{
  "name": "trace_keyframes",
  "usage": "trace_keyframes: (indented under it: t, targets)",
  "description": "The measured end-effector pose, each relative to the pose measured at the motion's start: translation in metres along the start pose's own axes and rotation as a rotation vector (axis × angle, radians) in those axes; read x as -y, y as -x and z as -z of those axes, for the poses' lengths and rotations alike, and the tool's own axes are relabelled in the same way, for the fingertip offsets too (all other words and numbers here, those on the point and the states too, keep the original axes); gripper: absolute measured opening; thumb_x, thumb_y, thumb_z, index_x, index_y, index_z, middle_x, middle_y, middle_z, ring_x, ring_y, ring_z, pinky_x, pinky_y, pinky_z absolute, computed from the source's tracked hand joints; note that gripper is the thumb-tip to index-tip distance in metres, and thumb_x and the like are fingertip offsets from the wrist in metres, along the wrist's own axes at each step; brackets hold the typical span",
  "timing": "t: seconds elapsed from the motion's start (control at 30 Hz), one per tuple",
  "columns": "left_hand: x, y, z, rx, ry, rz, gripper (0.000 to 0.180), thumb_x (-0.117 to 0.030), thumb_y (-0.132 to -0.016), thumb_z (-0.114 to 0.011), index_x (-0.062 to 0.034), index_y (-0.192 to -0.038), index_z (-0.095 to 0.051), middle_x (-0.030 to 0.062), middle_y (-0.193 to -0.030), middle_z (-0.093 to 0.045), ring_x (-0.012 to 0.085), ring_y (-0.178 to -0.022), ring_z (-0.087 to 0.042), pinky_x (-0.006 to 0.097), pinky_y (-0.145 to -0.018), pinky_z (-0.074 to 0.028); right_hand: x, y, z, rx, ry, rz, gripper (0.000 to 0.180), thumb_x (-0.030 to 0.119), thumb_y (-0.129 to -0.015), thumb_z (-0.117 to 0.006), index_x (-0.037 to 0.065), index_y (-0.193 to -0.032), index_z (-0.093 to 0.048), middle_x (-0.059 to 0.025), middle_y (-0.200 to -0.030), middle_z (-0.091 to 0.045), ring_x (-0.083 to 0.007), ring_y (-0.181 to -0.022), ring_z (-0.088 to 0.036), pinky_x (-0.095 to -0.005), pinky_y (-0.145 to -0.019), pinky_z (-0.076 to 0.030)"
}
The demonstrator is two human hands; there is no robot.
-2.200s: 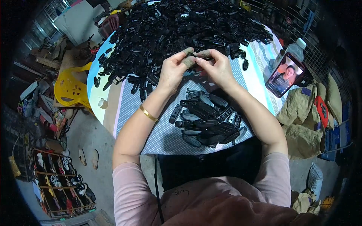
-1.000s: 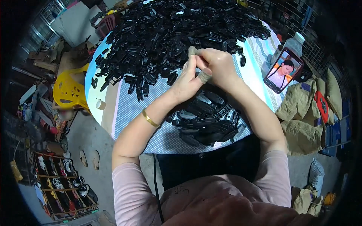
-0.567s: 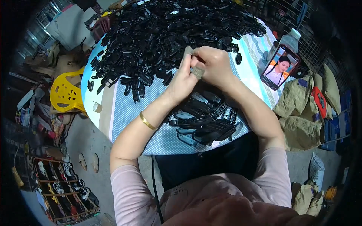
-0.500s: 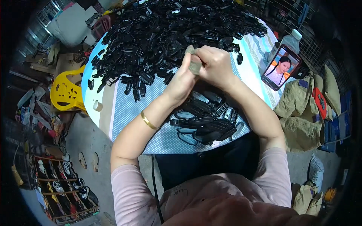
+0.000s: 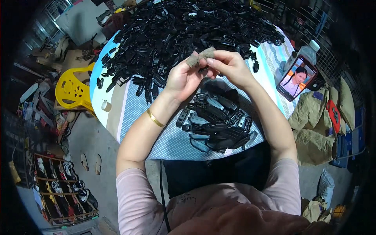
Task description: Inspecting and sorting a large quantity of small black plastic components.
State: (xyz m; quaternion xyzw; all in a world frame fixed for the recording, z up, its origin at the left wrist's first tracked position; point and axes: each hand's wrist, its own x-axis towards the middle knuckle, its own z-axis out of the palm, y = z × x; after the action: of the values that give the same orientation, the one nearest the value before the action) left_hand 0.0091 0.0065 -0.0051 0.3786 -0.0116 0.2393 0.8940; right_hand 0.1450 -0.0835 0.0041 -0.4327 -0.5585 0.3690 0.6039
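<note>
My left hand point(image 5: 181, 81) and my right hand point(image 5: 234, 71) meet above the table, fingertips pinched together. Greyish-green wrapping point(image 5: 193, 61) covers fingertips where they touch. A small dark piece seems to sit between the fingers, too hidden to name. Just beyond my hands spreads a large pile of black plastic buckle-like parts point(image 5: 156, 47). Nearer me, below my hands, lies a smaller heap of black and grey parts point(image 5: 219, 127) of similar shape. A gold bangle point(image 5: 155, 118) circles my left wrist.
The round table has a striped and dotted cloth point(image 5: 131, 111). A phone point(image 5: 297, 78) playing video leans against a clear bottle point(image 5: 307, 53) at right. A small tape roll point(image 5: 106, 105) sits at the left edge. Beside the table are a yellow chair point(image 5: 74, 88) and brown sacks point(image 5: 313, 147).
My hands have turned and loosened from a tight clasp, showing more of the fingers and the wrapping. The whole view has shifted slightly.
</note>
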Motion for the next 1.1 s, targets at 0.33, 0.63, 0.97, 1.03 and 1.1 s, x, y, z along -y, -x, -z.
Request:
trace_keyframes:
  t: [0.33,0.63,0.97,1.03,1.1]
  targets:
    - [0.0,-0.001,0.014,0.2,-0.094,0.093,0.038,-0.03,-0.093,-0.042,-0.0001,-0.112,-0.053,0.0069,-0.098,-0.057,0.0164,-0.093,-0.052,0.037,-0.091,-0.04,0.002,0.002,0.005,-0.043,0.033,-0.009,0.016,0.01,-0.08,-0.059,-0.003,-0.089,-0.059,-0.0054,-0.079,-0.063,-0.0103,-0.068,-0.06,-0.0235,-0.062,-0.05]
    - [-0.028,0.007,-0.015,0.391,-0.786,-0.16,0.079,-0.055,-0.079,-0.053,-0.0054,-0.136,-0.03,0.0043,-0.117,-0.04,0.0135,-0.098,-0.041,0.03,-0.092,-0.037,0.008,-0.001,-0.004,-0.056,0.019,0.081,0.022,0.013,-0.086,-0.054,0.0,-0.104,-0.052,-0.0057,-0.081,-0.059,-0.012,-0.065,-0.058,-0.0225,-0.061,-0.048]
    - [-0.013,0.028,0.014,-0.162,-2.323,0.004,0.032,-0.019,-0.071,-0.067,-0.0009,-0.096,-0.059,0.0169,-0.088,-0.06,0.0318,-0.082,-0.059,0.039,-0.072,-0.048,-0.035,-0.015,0.061,-0.355,0.982,0.125,0.021,0.016,-0.079,-0.064,0.001,-0.093,-0.063,-0.0102,-0.078,-0.065,-0.0142,-0.062,-0.061,-0.0262,-0.057,-0.049]
    - [-0.006,0.026,0.023,-0.15,-2.334,-0.04,0.034,-0.013,-0.071,-0.066,-0.0009,-0.101,-0.056,0.0173,-0.087,-0.058,0.034,-0.084,-0.057,0.04,-0.073,-0.048,-0.034,-0.014,0.062,-0.329,0.997,0.128,0.021,0.017,-0.078,-0.065,0.002,-0.092,-0.064,-0.0108,-0.079,-0.065,-0.015,-0.063,-0.062,-0.0267,-0.058,-0.049]
    - [-0.003,0.022,0.029,-0.127,-2.279,-0.098,0.032,-0.011,-0.072,-0.065,-0.0015,-0.101,-0.056,0.0173,-0.087,-0.057,0.0336,-0.083,-0.057,0.039,-0.073,-0.048,-0.031,-0.013,0.059,-0.24,1.044,0.171,0.022,0.02,-0.074,-0.067,0.003,-0.088,-0.066,-0.0111,-0.081,-0.065,-0.0181,-0.065,-0.062,-0.0283,-0.061,-0.049]
